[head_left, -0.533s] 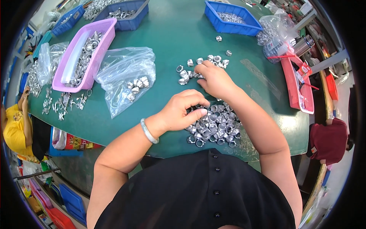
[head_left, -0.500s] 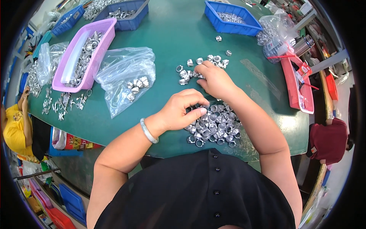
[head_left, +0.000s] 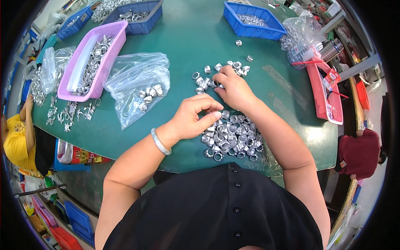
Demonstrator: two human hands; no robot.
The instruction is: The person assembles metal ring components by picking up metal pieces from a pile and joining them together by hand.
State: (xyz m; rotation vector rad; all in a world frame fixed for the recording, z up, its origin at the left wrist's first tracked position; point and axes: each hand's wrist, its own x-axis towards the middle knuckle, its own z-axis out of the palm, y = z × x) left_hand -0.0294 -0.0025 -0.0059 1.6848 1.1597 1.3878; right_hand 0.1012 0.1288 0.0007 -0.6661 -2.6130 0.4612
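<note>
A large heap of silver metal rings lies on the green table close to my body. My left hand, with a pale bangle at its wrist, hovers at the heap's upper left. Its thumb and fingertips are pressed together, and whatever they pinch is too small to make out. Beyond the heap, my right hand reaches into a looser scatter of rings. Its thumb and fingers close around a ring, partly hidden by the fingertips.
Several more rings rest on a clear plastic bag at left. Beside it stands a purple basket of metal parts. Blue trays sit at the far side, a pink basket at right. Other people sit at both sides.
My left hand has drawn slightly left, away from the heap, uncovering rings at its top edge. My right hand has shifted slightly left and nearer, its fingers still at the scattered rings.
</note>
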